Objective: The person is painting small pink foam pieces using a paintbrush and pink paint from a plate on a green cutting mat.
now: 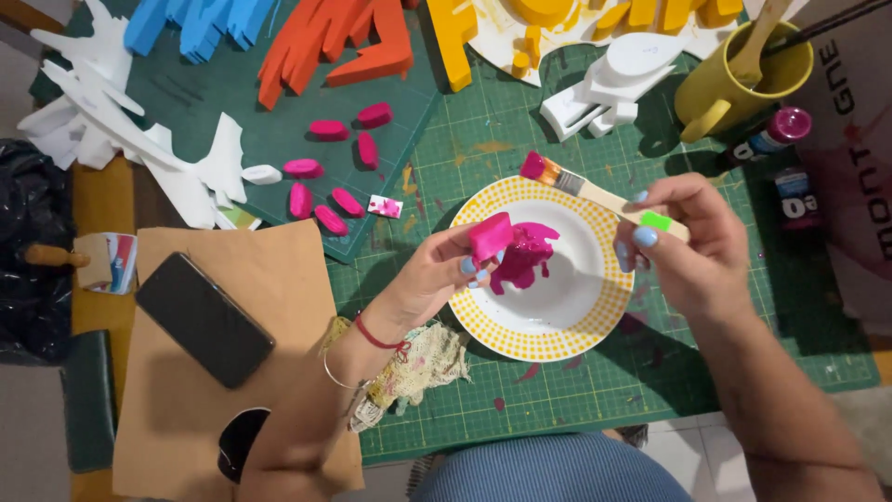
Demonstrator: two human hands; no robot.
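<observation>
1. Holding a small pink-painted foam piece [490, 238] pinched in the left hand [437, 274] over the yellow-rimmed plate [595, 311] of pink paint [526, 253].
2. Gripping a flat brush [595, 193], the right hand [692, 246] is closed round its handle.
3. Light, even strokes over the plate would probably keep drips off the green cutting mat [557, 390].

Both forearms reach in from the bottom edge, wrists raised and hands near each other. The left hand [444, 270] is turned palm-up, fingertips pinched together. The right hand [692, 244] curls into a loose fist, thumb pressed forward.
</observation>
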